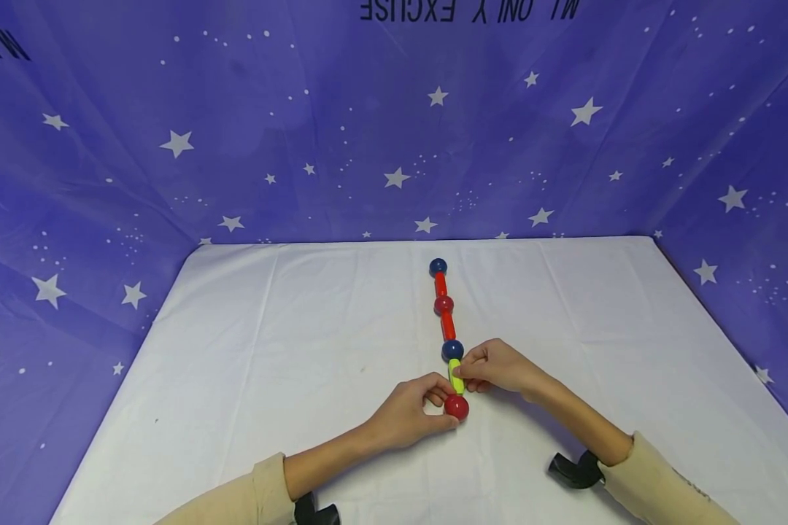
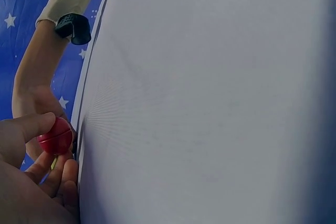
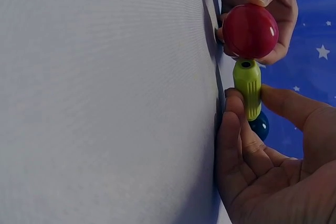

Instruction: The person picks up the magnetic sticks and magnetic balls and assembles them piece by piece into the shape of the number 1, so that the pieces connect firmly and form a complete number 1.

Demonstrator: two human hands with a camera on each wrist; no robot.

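A chain of balls and rods lies on the white table, running away from me. At its near end is a red ball (image 1: 456, 407), which my left hand (image 1: 403, 414) pinches between thumb and fingers. My right hand (image 1: 499, 368) pinches the yellow-green rod (image 3: 247, 85) beside it. In the right wrist view, the rod's end with a dark hole faces the red ball (image 3: 250, 31); whether they touch I cannot tell. Beyond the rod come a blue ball (image 1: 452, 351), a red rod (image 1: 448, 326), another red ball (image 1: 443, 305), a second red rod (image 1: 441, 284) and a far blue ball (image 1: 438, 267).
A white cloth covers the table (image 1: 315, 306). Purple-blue fabric (image 1: 341, 131) with white stars and lettering hangs behind and at both sides. Black devices (image 1: 574, 471) sit under both forearms near the beige sleeves.
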